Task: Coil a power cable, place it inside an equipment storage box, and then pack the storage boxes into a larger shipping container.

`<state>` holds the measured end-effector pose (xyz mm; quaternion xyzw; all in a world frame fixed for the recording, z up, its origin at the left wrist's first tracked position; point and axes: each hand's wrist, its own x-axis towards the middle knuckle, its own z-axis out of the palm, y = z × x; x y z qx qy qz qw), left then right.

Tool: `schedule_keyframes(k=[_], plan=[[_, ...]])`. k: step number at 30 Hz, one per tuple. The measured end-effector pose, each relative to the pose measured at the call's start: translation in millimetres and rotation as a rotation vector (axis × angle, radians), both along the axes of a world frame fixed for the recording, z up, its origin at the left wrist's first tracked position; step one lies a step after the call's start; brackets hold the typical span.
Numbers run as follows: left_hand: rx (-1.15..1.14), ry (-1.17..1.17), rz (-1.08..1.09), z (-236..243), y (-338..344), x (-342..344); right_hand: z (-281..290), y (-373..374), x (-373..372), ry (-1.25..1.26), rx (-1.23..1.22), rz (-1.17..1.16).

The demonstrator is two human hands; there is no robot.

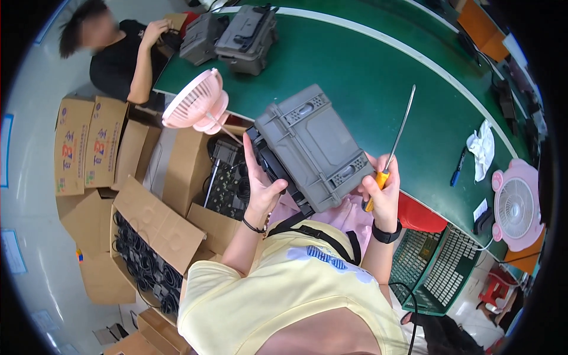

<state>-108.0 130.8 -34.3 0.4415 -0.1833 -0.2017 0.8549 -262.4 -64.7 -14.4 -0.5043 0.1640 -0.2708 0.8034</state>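
Tilted in front of me, over the near edge of the green table, is a grey hard plastic case (316,145) with latches. My left hand (260,183) is wrapped round its left side, thumb toward me, at a black part that may be a handle. At the case's lower right corner is my right hand (381,189), its fingers closed round the yellow and black handle of a screwdriver (402,127). The long metal shaft points up and away. Some of the right fingers go behind the case, where their tips are hidden.
The green table (349,71) carries two more grey cases (247,38), a pink fan (198,103), a blue marker (458,168), a white cloth (482,151) and another pink fan (516,204). Cardboard boxes (160,219) with black cables stand left; green baskets (438,266) sit right. A person (127,53) works at far left.
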Motion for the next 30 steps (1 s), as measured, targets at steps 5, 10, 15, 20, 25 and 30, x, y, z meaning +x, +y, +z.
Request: schedule_keyframes(k=[5, 10, 15, 20, 25, 30], plan=[[-0.077, 0.151, -0.045, -7.8, 25.7, -4.8, -3.4, 12.2, 7.3, 0.034, -0.037, 0.094], [-0.049, 0.187, 0.03, -11.9, 53.7, -7.4, -6.0, 26.5, 17.6, 0.082, -0.06, 0.2], [-0.023, 0.146, 0.084, -22.3, 95.6, -8.3, -15.2, 47.8, 33.8, 0.146, -0.141, 0.364], [0.025, 0.275, 0.233, -37.1, 129.3, -13.6, -28.7, 69.3, 47.8, 0.155, -0.087, 0.527], [0.037, 0.217, 0.275, -43.0, 149.1, -3.6, -30.9, 82.2, 61.0, 0.218, -0.235, 0.567], [0.174, 0.241, 0.472, -63.3, 198.3, 9.4, -30.4, 77.2, 65.2, 0.173, -0.259, 0.345]])
